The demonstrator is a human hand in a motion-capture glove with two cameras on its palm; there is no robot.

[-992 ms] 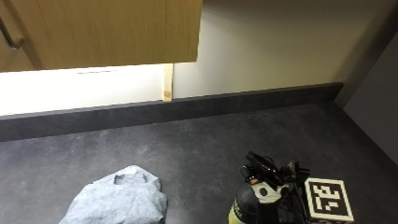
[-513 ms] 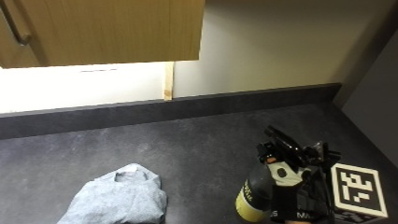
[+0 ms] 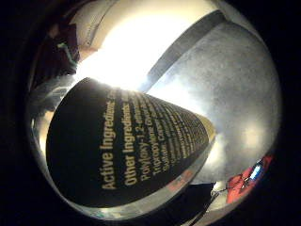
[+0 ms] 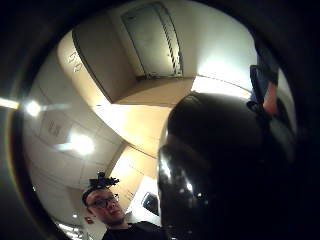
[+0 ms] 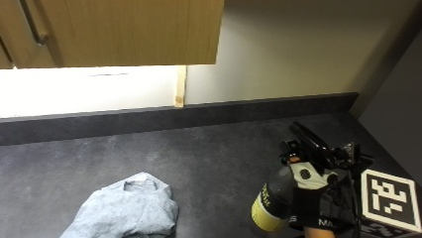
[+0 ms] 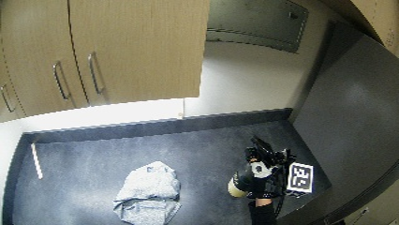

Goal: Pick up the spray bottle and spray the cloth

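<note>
Since a second ago the outside view's whole picture has shifted, so its camera moved; against the counter, the gloved right hand (image 5: 321,201) and the spray bottle (image 5: 280,196) now sit farther from the cloth (image 5: 125,210), the bottle raised off the dark countertop (image 5: 217,163) and its black trigger head showing higher. At the left, the crumpled blue-grey cloth lies flat on the countertop, well apart from the bottle. To its right, the hand's fingers are curled round the bottle's dark body. The bottle's long axis is tilted, yellow base down toward the cloth's side, head (image 5: 310,144) up and away toward the back wall. Wooden cabinets (image 5: 112,29) hang over the back; nothing lies between cloth and bottle.
</note>
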